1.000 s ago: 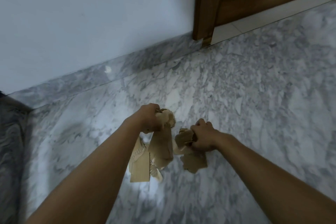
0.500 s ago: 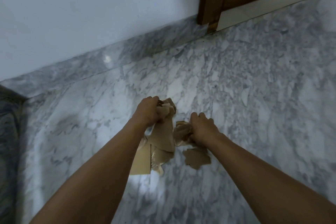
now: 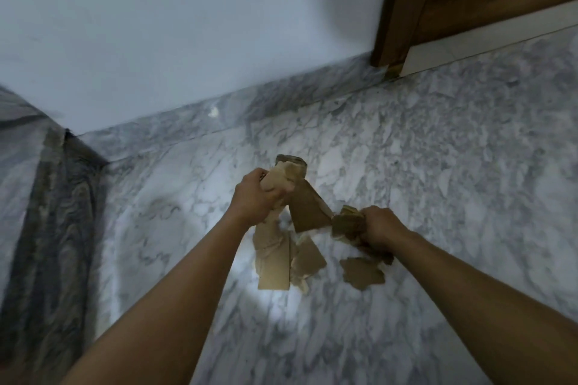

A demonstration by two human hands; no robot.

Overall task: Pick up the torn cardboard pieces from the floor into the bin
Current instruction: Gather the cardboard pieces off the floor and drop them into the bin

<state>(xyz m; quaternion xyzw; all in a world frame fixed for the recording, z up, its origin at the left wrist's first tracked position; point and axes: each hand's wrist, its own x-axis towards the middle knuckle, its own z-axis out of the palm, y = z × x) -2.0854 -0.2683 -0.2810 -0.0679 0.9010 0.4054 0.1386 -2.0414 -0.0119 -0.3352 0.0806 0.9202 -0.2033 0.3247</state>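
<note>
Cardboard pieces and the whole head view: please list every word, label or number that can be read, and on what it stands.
None can be read. The cardboard pieces show plain brown faces, slightly blurred; the wall, the floor and the wooden door frame carry no text.

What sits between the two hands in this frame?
In the head view, a brown cardboard flap hanging from the bundle the left hand grips fills the gap; its lower corner reaches toward the crumpled pieces in the right hand.
</note>
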